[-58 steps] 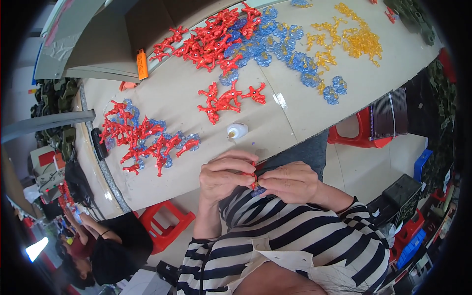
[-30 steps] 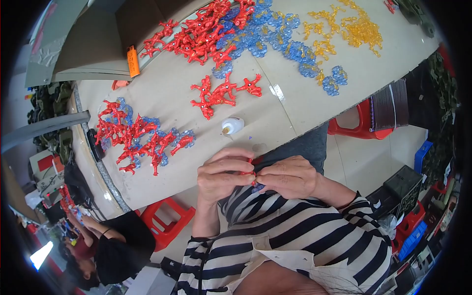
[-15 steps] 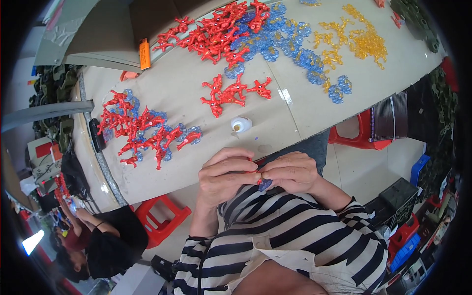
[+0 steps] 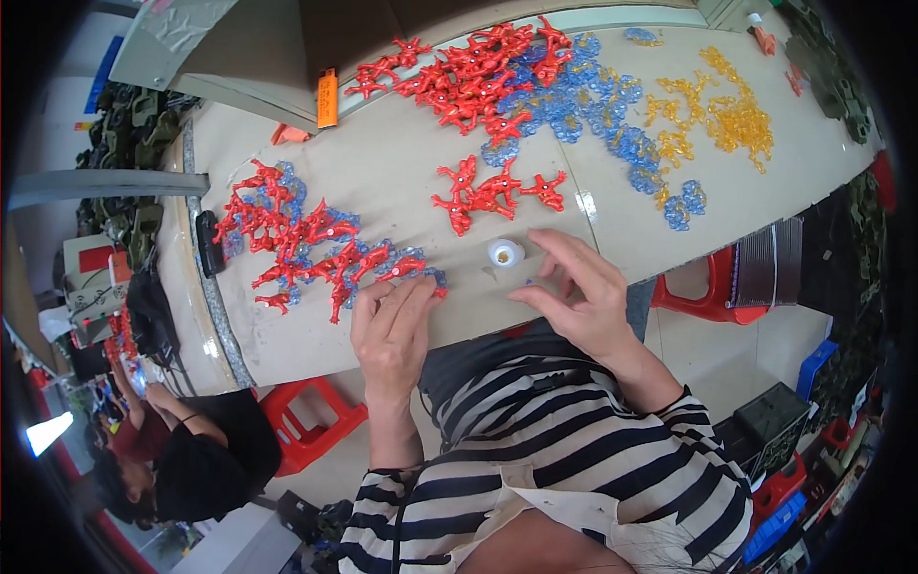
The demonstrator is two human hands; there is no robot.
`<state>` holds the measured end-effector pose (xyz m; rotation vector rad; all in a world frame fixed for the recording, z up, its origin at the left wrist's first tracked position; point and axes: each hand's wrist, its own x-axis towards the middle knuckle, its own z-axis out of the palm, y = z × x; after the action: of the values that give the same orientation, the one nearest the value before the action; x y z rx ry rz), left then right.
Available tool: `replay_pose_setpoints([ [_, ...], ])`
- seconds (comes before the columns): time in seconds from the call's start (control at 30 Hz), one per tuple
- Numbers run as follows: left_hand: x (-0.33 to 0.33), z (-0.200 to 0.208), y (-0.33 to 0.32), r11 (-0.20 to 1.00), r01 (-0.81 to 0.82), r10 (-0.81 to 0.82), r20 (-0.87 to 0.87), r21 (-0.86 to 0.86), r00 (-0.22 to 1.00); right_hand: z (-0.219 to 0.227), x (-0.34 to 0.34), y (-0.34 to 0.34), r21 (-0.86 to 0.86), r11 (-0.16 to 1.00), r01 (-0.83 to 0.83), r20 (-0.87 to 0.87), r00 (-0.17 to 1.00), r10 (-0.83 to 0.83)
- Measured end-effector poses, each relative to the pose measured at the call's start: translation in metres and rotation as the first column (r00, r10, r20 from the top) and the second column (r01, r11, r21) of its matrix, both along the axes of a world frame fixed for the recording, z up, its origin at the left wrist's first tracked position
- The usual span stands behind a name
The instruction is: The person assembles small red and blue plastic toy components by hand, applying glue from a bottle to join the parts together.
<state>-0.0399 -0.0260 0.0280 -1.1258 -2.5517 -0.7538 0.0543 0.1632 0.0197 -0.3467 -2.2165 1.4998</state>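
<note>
At the near right edge of a loose group of red plastic toy figures (image 4: 311, 228) with clear blue pieces, my left hand (image 4: 390, 330) has its fingers bent and closed on a small red figure (image 4: 440, 292). Most of that figure is hidden beneath the fingertips, with some blue showing beside it. My right hand (image 4: 585, 301) is open above the table's near side, thumb and fingers spread apart with nothing between them. Just left of its fingertips stands a small white bottle (image 4: 505, 253), seen from above. Beyond the bottle lie several red figures (image 4: 492, 191).
A large heap of red figures (image 4: 478, 81) lies at the back, beside clear blue pieces (image 4: 583, 91) and yellow pieces (image 4: 738, 120). An orange box (image 4: 328, 99) leans at the back left. Red stools (image 4: 311, 428) stand below the table. Another person (image 4: 206, 450) sits at lower left.
My hands, earlier together at the table edge around a red and blue-purple piece, have parted. The left moved left to the figure group; the right opened and moved up toward the bottle. The view shifted.
</note>
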Motion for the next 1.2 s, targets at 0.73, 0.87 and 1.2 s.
replay_pose_setpoints([
  [0.73, 0.023, -0.001, 0.08, 0.95, 0.012, -0.106, 0.287, 0.311, 0.952, -0.011, 0.043, 0.028, -0.169, 0.978, 0.126, -0.149, 0.977, -0.152],
  [0.87, 0.044, 0.0, 0.067, 0.803, -0.288, -0.254, 0.737, 0.522, 0.627, -0.008, 0.042, 0.015, -0.319, 0.947, 0.045, -0.038, 0.997, -0.061],
  [1.2, 0.007, -0.02, 0.059, 0.857, 0.158, -0.367, 0.367, 0.49, 0.855, -0.005, 0.017, -0.006, -0.351, 0.928, 0.125, 0.073, 0.992, -0.106],
])
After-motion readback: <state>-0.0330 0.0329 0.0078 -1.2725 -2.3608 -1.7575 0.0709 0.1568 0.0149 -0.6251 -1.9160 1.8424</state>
